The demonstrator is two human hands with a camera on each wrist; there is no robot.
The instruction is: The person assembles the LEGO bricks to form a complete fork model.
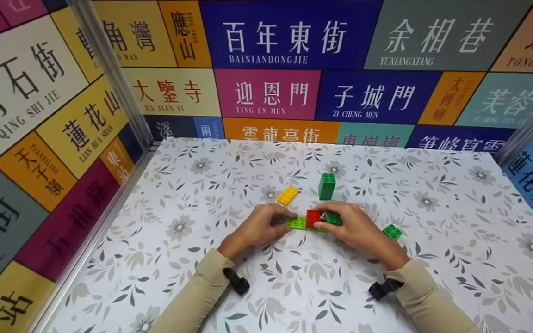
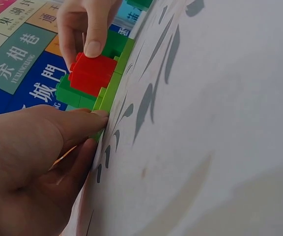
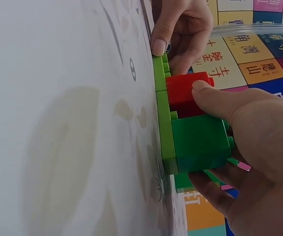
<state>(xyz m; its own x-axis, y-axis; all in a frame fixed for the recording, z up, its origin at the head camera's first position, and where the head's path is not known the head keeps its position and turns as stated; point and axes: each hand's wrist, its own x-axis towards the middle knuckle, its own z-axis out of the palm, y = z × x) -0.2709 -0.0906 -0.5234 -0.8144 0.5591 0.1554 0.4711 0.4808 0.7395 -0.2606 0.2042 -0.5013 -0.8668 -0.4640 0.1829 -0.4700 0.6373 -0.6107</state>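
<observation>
A light green flat base lies on the table, made of two plates set end to end with a seam in the right wrist view. My left hand pinches its left end between thumb and fingers. On the base stands a red brick, beside a dark green brick at the right end. My right hand holds the red brick, thumb on its near face; the fingers behind are partly hidden. In the head view this hand covers part of the dark green brick.
Beyond the hands, a tall green block stack stands upright and a yellow plate lies flat. A small green brick sits right of my right hand. Sign-covered panels border the floral-patterned table.
</observation>
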